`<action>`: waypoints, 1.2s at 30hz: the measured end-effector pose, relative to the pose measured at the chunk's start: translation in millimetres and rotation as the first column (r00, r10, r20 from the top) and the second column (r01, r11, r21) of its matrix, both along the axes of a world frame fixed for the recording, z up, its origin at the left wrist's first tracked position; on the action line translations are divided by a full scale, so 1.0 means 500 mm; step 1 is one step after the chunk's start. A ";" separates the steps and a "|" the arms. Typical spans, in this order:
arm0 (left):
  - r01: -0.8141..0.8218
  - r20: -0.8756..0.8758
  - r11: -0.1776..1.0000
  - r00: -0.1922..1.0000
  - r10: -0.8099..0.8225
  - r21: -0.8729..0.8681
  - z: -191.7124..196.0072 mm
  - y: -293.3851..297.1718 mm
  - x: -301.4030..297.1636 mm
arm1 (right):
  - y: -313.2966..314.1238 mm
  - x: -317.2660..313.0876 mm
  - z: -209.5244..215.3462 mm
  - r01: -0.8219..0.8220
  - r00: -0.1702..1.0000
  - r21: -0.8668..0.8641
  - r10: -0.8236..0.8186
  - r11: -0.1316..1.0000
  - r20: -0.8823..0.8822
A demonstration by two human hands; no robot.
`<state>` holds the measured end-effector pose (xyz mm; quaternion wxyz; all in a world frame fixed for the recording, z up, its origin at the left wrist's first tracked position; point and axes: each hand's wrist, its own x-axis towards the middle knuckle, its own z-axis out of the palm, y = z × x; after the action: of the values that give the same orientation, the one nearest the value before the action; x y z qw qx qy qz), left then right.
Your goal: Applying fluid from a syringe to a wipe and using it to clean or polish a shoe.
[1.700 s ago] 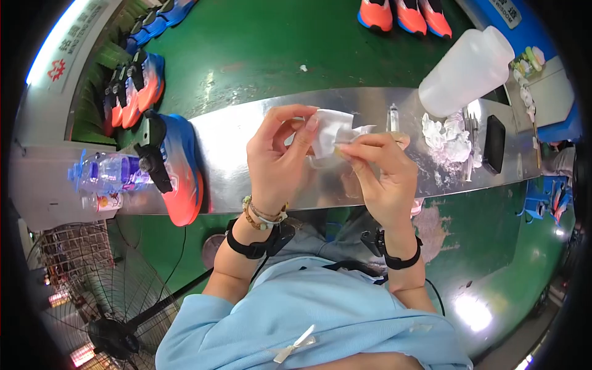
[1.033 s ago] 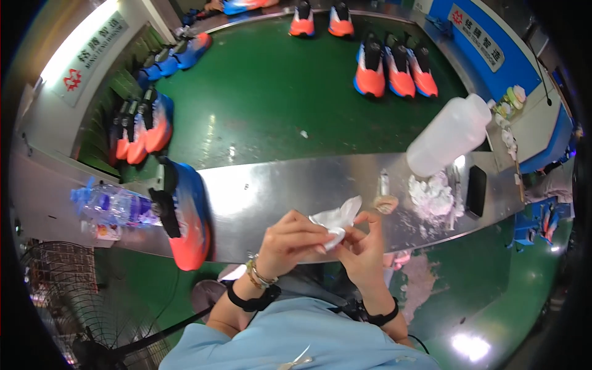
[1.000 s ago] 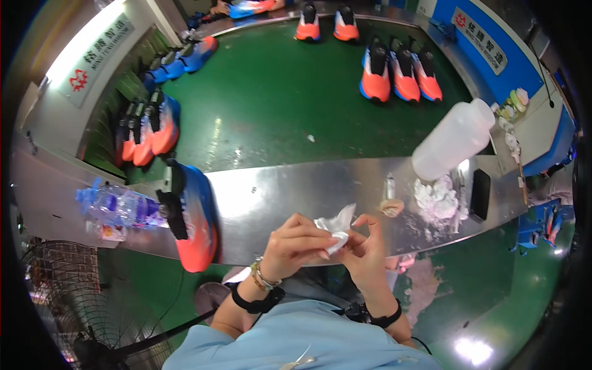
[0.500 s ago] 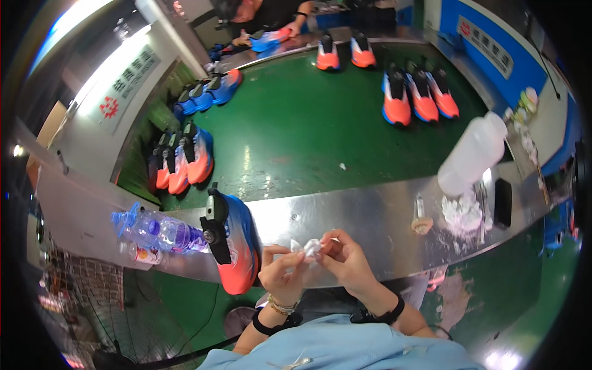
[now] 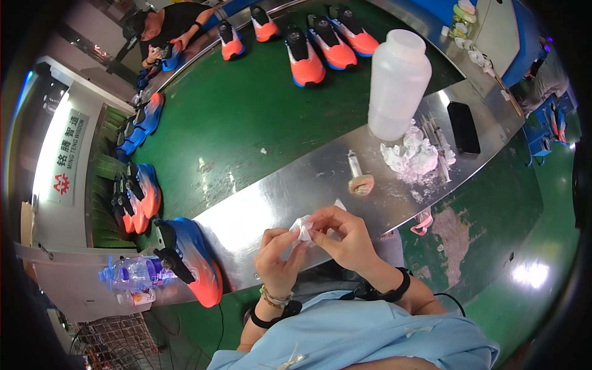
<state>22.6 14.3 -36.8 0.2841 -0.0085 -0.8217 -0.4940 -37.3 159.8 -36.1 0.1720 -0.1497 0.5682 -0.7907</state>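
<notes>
A crumpled piece of thin white tissue or cloth is pinched between the fingertips of both hands, just above the near edge of the metal tabletop. My left hand grips it from the left, thumb against fingers. Closed on its other side is my right hand, and a white corner shows behind its fingers. Left of my hands stands an orange-and-blue running shoe with a black device strapped over its top. To the right, a clear syringe lies against a small tan lump.
A large white plastic bottle, crumpled white tissue and a black phone sit at right. Plastic water bottles lie at left. Several similar shoes line the green surface. Across it, a person handles a blue shoe.
My view has turned to the right, so the bench and shoes appear shifted left and tilted. Both hands still pinch the white tissue or cloth, with the fingers slightly rearranged.
</notes>
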 end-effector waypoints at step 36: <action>-0.173 0.035 0.983 0.985 0.171 0.064 0.015 -0.064 0.012 | -0.032 0.032 0.000 0.112 0.993 0.016 -0.113 0.994 0.034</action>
<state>28.8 -17.9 -29.5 0.3138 0.0795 -0.8064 -0.4950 -21.1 143.9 -35.9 0.1383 -0.1023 0.5780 -0.7977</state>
